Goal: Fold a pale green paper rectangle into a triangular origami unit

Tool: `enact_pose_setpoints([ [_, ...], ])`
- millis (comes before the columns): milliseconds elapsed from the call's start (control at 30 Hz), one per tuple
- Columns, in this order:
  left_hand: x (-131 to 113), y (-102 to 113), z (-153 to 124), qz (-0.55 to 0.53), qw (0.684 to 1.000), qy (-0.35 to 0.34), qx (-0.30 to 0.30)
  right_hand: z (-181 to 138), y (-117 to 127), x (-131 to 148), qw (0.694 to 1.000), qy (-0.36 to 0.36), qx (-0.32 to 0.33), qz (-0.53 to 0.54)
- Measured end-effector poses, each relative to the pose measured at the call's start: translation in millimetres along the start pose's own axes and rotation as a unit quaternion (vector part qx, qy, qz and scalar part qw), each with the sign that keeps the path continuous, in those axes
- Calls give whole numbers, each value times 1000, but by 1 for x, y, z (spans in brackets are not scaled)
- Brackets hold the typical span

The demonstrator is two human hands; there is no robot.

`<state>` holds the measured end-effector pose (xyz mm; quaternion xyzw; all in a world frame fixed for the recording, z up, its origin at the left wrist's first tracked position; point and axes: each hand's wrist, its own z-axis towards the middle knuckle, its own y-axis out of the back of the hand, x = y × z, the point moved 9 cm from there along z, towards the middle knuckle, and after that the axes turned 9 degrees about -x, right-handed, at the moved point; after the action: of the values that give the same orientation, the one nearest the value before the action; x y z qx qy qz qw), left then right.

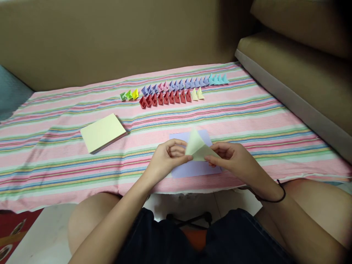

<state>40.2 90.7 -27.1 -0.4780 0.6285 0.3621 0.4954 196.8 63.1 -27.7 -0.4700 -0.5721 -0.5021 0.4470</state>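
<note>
Between my two hands is a folded sheet of pale yellow paper (pixel 198 146), with one pointed flap standing up. My left hand (pixel 171 153) pinches its left edge, thumb in front and fingers behind. At the right corner, my right hand (pixel 226 155) grips the same paper between thumb and fingers. Below the hands, a flat lilac sheet (pixel 192 170) lies on the striped cloth, partly covered by the hands and the folded paper. The upper flap looks slightly blurred.
A stack of pale yellow paper (pixel 103 132) rests on the striped cloth (pixel 68 165) to the left. Farther back stand rows of small folded paper pieces, including red (pixel 166 98), lilac (pixel 176 85), turquoise (pixel 218 79) and yellow (pixel 135 94). Brown cushions (pixel 297 73) border the right side.
</note>
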Motion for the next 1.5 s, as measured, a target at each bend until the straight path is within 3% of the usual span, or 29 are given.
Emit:
enact_pose_setpoints([
  [133,0,1,-1,-1,1000,-3,-12,0,-1,-1,1000,5,-10,12],
  [300,4,-13,-5,18,999,-3,47,0,-4,1,1000,13,-23,13],
  [600,5,-20,-10,90,994,-4,64,-8,-22,-2,998,-13,50,-46],
  [1100,-1,-2,-1,15,1000,0,-6,-15,-31,-7,991,-45,107,-72],
  [1500,-10,2,-4,59,997,-28,-29,-13,-32,-5,991,-24,112,-69],
])
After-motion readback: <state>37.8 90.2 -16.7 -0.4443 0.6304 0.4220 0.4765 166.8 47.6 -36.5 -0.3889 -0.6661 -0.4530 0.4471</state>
